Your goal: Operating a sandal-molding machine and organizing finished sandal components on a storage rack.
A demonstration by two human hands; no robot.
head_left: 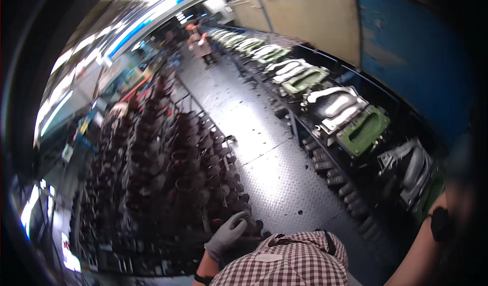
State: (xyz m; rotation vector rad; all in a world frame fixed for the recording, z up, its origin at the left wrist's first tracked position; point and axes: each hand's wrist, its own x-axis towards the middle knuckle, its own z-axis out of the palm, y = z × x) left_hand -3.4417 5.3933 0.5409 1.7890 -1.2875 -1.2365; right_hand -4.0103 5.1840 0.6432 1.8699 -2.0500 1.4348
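My left hand [227, 233], in a pale grey glove, is at the near right corner of a rack filled with rows of dark rounded parts [190, 169]. Its fingers are loosely bent, with the thumb apart, and nothing shows plainly between them. A greyish rounded piece sits right beside the fingertips. My right forearm [414, 253], with a dark band at the wrist, reaches to the right rim. There my right hand [459, 194] is dim and blurred, so its fingers cannot be made out. It is near a green sole mould [431, 193] and a silver metal mould part [414, 169].
A long bench on the right carries more moulds, among them an open green one with a sole-shaped cavity [363, 132] and silver halves [338, 105]. Grey cylinders [335, 177] line its lower side. A metal-plate aisle [274, 184] runs between rack and bench. A person [199, 42] stands far along it.
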